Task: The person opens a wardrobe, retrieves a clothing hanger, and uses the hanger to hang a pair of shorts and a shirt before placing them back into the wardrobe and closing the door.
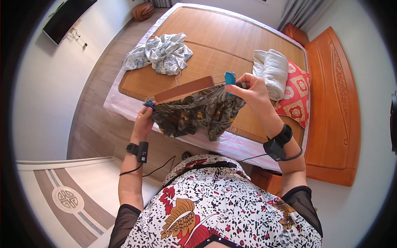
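Both hands [142,123] [254,89] grip a rumpled dark garment [192,112] patterned with small yellow patches

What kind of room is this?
Most likely a bedroom: there's a large bed with a woven mat on it, a carved wooden headboard, and a red patterned pillow beside the headboard.

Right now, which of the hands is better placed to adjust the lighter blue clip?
Right, most likely: the right hand has its thumb at the lighter blue clip, while the left hand is over at the darker blue clip, by the patterned garment's opposite end.
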`<action>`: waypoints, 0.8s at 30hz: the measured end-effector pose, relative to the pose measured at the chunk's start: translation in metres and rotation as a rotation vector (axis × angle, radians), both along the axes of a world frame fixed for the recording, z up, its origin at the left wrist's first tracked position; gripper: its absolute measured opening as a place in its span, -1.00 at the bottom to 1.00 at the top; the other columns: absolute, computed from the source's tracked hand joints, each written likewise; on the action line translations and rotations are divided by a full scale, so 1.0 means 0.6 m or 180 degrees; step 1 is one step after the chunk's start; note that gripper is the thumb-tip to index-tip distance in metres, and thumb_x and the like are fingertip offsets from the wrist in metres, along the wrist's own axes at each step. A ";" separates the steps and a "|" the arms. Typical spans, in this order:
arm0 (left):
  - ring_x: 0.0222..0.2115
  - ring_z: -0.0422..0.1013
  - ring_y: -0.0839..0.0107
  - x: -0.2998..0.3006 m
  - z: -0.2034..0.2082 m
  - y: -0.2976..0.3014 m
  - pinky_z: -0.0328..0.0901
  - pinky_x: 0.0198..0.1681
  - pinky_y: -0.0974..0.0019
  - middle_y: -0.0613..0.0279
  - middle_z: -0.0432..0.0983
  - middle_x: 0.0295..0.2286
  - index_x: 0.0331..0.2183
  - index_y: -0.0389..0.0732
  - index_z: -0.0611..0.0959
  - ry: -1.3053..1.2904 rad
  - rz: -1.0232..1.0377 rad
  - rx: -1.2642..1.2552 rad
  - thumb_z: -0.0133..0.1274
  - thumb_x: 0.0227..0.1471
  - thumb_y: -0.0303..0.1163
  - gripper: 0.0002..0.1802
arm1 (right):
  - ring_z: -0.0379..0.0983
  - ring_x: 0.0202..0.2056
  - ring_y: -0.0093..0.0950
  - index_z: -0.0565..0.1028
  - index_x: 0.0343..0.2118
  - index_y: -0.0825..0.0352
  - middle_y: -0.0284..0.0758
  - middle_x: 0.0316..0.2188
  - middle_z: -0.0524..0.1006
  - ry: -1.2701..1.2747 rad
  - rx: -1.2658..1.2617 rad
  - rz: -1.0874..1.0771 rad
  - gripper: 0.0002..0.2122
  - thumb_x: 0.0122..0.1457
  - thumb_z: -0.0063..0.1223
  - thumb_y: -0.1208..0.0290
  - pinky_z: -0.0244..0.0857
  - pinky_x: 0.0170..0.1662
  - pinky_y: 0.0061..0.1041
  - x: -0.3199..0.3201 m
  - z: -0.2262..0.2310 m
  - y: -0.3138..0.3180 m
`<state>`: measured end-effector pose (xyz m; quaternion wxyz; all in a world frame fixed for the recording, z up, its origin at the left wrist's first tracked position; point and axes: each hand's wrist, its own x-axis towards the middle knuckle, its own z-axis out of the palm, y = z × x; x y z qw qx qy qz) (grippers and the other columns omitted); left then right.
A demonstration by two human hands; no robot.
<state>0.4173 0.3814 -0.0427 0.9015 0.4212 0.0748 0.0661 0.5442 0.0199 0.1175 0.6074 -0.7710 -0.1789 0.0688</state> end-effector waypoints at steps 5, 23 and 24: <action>-0.21 0.43 0.49 -0.014 -0.071 -0.017 0.32 -0.17 0.33 0.29 0.53 -0.21 -0.08 -0.22 0.54 0.0962 -0.0746 0.0246 0.13 0.03 -0.42 -0.64 | 0.39 -0.61 -0.54 0.50 -0.55 0.44 -0.29 -0.65 0.48 -0.0536 -0.0974 -0.0223 -0.67 -0.20 0.37 0.26 0.21 -0.54 -0.54 -0.007 0.027 0.029; -0.20 0.45 0.47 0.124 0.202 -0.242 0.32 -0.08 0.39 0.24 0.56 -0.26 -0.04 -0.31 0.53 -0.1291 -0.0989 0.2469 0.16 -0.03 -0.52 -0.56 | 0.50 -0.49 -0.23 0.48 -0.43 0.50 -0.05 -0.57 0.51 -0.0970 -0.1877 0.0266 -0.66 -0.14 0.32 0.30 0.34 -0.41 -0.38 -0.052 0.050 0.037; -0.23 0.46 0.51 0.125 0.198 -0.244 0.34 -0.13 0.43 0.23 0.56 -0.29 -0.09 -0.33 0.55 -0.1086 -0.1103 0.2046 0.16 -0.05 -0.56 -0.60 | 0.50 -0.51 -0.27 0.49 -0.44 0.49 -0.06 -0.58 0.51 -0.0880 -0.1879 0.0288 -0.66 -0.15 0.33 0.31 0.33 -0.43 -0.41 -0.054 0.051 0.034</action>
